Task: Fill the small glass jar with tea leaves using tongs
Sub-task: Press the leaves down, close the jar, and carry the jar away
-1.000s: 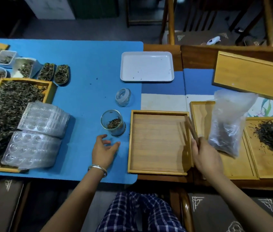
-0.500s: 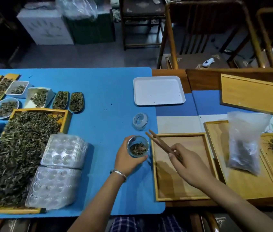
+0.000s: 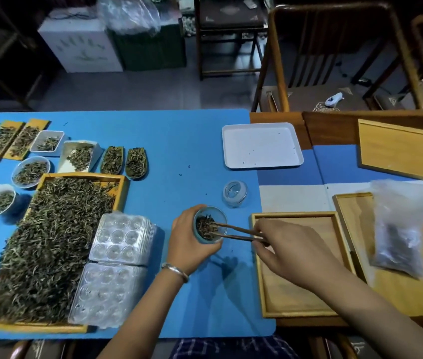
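Our left hand (image 3: 188, 243) wraps around the small glass jar (image 3: 210, 224), holding it tilted with its mouth turned toward us, just above the blue mat (image 3: 179, 141); a metal bangle (image 3: 175, 271) sits on that wrist. Our right hand (image 3: 290, 251) pinches a pair of wooden tongs (image 3: 236, 232) — the two tips reach in through the jar's mouth and sit among the tea leaves (image 3: 205, 226) that already cover the bottom. The right hand hangs over the near left corner of an empty wooden tray (image 3: 309, 294).

Just beyond the jar, the glass lid (image 3: 234, 193) lies on the mat, and farther back stands a white tray (image 3: 261, 145) with a few stray flecks in it. To the right, a clear plastic bag (image 3: 399, 229) with dark leaves in its bottom rests on a second wooden tray (image 3: 355, 211), and a third wooden tray (image 3: 404, 151) lies behind it on the tabletop (image 3: 334, 125).

To the left of the jar lie stacked clear plastic blister trays (image 3: 117, 265) — they overlap the edge of a big wooden tray (image 3: 125, 182) heaped with loose tea (image 3: 49, 242). Small dishes of leaves (image 3: 31, 171) line the far left.
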Motion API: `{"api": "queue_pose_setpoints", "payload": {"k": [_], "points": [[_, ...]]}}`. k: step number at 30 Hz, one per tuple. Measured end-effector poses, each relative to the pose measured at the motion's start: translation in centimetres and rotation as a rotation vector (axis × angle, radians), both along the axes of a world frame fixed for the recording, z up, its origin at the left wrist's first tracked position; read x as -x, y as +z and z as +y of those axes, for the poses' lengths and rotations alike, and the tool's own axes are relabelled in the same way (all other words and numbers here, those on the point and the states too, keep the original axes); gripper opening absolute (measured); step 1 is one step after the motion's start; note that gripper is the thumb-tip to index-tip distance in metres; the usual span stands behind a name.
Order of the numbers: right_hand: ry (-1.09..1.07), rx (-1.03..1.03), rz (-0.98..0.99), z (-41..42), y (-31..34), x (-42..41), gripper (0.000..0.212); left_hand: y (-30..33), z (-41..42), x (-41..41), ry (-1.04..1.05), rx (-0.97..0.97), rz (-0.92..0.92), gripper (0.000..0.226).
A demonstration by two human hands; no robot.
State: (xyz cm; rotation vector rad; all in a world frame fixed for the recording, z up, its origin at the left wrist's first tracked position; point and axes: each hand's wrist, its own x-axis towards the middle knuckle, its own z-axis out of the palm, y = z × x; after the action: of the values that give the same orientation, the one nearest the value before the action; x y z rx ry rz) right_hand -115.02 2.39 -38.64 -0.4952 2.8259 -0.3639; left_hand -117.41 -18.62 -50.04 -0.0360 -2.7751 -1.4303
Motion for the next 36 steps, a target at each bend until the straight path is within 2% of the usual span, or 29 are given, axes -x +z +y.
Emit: {"api": "queue_pose_setpoints", "payload": {"k": [4,7,12,14,19,31,36], "points": [[0.108,-0.164,-0.004,-1.2,1.1,0.8,0.018,0.3,0.8,-0.3,-0.036,0.029,0.013,0.065],[0.137,-0.215,-0.026,-1.7,1.8,1.2,0.009,0.5,1.3,-0.6,-0.052,0.032,0.016,0.065],[0.167,-0.282,-0.029,-2.5,1.8,2.0,0.008,0.6,2.4,-0.7,-0.022,-0.071,-0.034,0.070],[0.155,-0.283,-0.012,-2.6,1.6,2.3,0.004,0.5,2.7,-0.7,-0.009,-0.128,-0.063,0.069],[0.106,-0.263,0.030,-1.8,1.5,2.2,0.011,0.8,3.2,-0.5,0.023,-0.165,-0.082,0.071],[0.105,-0.229,-0.015,-2.1,1.6,2.1,0.012,1.0,3.1,-0.1,-0.013,-0.115,-0.055,0.067],[0.079,-0.247,0.057,-2.0,2.0,2.7,0.014,1.1,2.9,0.0,-0.017,-0.092,-0.058,0.070]]}}
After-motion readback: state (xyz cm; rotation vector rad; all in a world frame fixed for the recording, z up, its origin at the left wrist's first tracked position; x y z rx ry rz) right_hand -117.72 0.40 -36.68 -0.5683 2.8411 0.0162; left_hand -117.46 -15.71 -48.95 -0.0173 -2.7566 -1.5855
